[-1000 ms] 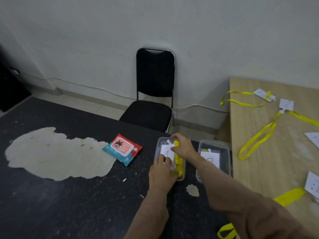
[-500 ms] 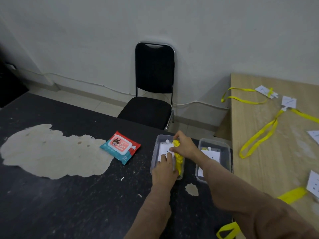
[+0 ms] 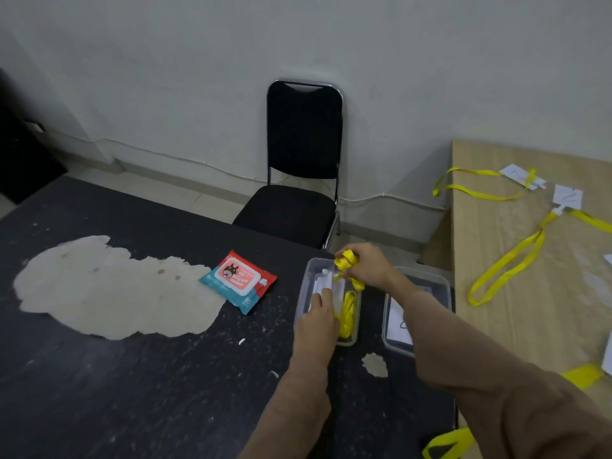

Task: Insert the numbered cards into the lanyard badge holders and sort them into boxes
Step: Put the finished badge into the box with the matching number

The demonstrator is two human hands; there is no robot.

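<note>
on the dark table (image 3: 132, 392), a red and teal wipes pack (image 3: 237, 281) lies left of the left box (image 3: 303, 294), a clear tub where the left hand (image 3: 318, 323) presses straight fingers flat on the badge holder (image 3: 323, 283) inside. at that box's far end the right hand (image 3: 367, 268) has its fingers curled tight round a bunch of the yellow lanyard (image 3: 346, 261), whose strap trails into the box. just right, partly under the forearm, the right box (image 3: 440, 283) holds a white card (image 3: 399, 321), and a wooden table (image 3: 530, 293) beyond carries loose lanyards (image 3: 506, 263).
</note>
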